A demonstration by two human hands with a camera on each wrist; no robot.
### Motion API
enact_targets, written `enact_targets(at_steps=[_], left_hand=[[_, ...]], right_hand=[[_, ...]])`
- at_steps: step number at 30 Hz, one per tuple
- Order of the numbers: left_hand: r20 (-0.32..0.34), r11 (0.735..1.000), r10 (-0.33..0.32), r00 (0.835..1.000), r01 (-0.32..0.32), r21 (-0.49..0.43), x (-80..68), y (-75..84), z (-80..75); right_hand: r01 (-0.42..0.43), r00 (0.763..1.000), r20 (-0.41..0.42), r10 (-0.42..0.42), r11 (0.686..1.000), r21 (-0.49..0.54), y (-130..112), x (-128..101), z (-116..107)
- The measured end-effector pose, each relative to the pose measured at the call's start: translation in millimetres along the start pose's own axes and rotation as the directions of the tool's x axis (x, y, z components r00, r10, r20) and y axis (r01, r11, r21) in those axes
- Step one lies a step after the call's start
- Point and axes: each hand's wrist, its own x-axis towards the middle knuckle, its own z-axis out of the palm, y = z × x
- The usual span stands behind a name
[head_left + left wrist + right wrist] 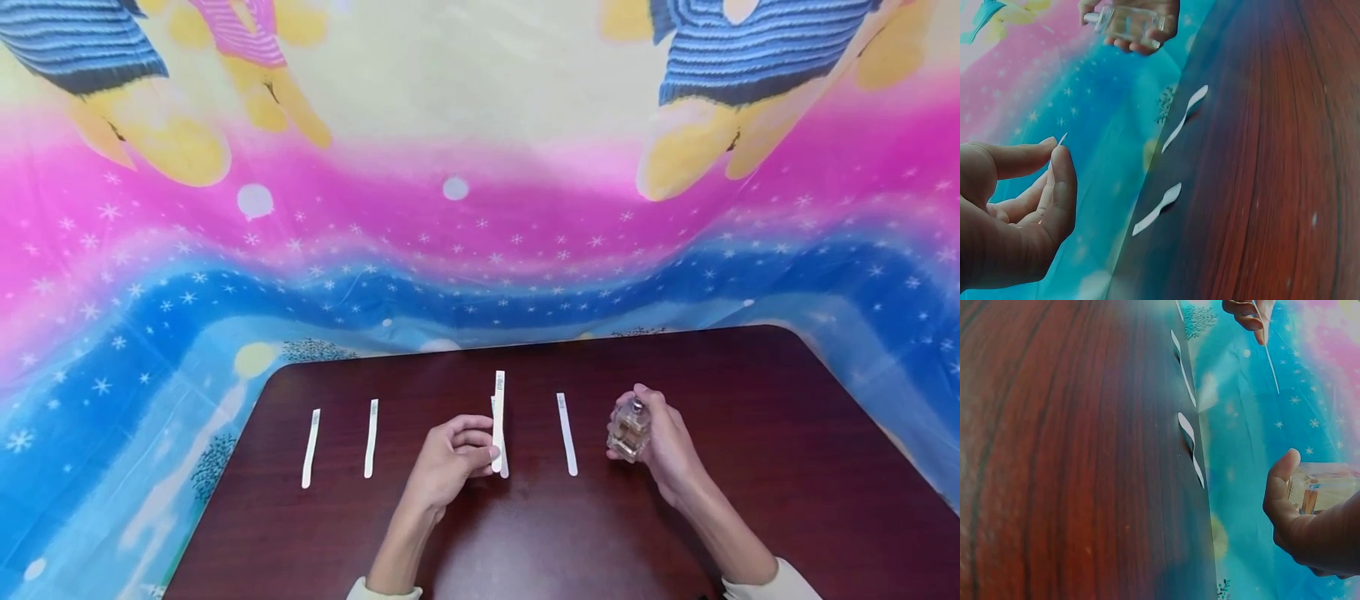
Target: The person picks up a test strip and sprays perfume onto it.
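Between thumb and fingers, my left hand point(450, 462) pinches a white paper test strip point(500, 408) near its lower end. The strip stands up above the table, and small dark print marks its top. My right hand point(663, 442) grips a clear glass perfume bottle point(628, 433) holding pale amber liquid, with a digit near its silver spray top. Strip and bottle are apart. In the left wrist view the held strip point(1062, 139) shows almost edge-on. In the right wrist view, fingers and wrist partly cover the bottle point(1325, 478).
Several similar strips lie spaced in a row on the dark wood table point(525, 542): two at left point(311, 450), one strip point(505, 471) partly behind the held one, and one strip point(567, 437) toward the bottle. A patterned pink and blue cloth point(465, 225) hangs behind the table.
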Motion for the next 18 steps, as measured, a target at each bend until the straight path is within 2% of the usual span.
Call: enact_targets(at_steps=[18], left_hand=[[-0.081, 0.998, -0.027, 0.996, 0.032, 0.060, 0.4, -7.3, -34.3]], right_hand=[[-0.015, 0.999, 0.029, 0.015, 1.000, -0.009, 1.1, 1.2, -3.8]])
